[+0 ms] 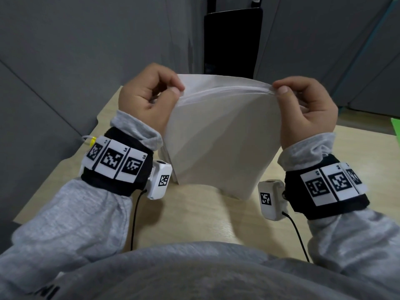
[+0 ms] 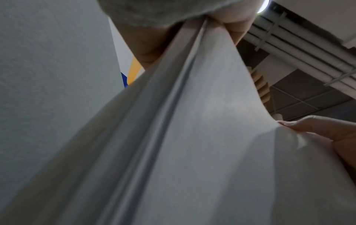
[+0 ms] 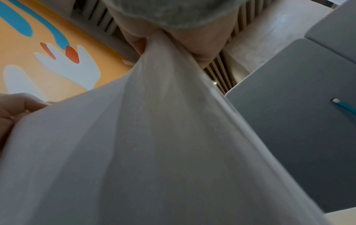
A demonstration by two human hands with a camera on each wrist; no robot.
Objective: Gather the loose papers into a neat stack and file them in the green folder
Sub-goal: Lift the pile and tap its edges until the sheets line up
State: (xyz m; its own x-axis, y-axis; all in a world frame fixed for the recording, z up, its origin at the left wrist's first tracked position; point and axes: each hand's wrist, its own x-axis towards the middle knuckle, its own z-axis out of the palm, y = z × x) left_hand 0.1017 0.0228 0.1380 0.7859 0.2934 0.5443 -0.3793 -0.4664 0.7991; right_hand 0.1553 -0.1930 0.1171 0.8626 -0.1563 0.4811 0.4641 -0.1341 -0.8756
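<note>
A stack of white papers point(image 1: 218, 137) stands upright on the wooden desk point(image 1: 194, 217), its bottom edge on the desktop and its sheets bowed. My left hand point(image 1: 151, 98) pinches the top left corner between thumb and fingers. My right hand point(image 1: 303, 105) pinches the top right corner the same way. In the left wrist view the papers point(image 2: 192, 137) run up to the pinching left hand point(image 2: 227, 19), with the right hand point(image 2: 327, 130) at the far corner. The right wrist view shows the papers point(image 3: 154, 152) gathered under the right hand point(image 3: 173, 42). A sliver of the green folder point(image 1: 396, 128) shows at the desk's right edge.
Grey partition panels point(image 1: 65, 61) enclose the desk at the back and left. A black panel point(image 1: 231, 40) stands behind the papers. The desk's left edge point(image 1: 54, 176) runs close to my left wrist. Cables hang from both wrist cameras over the near desk edge.
</note>
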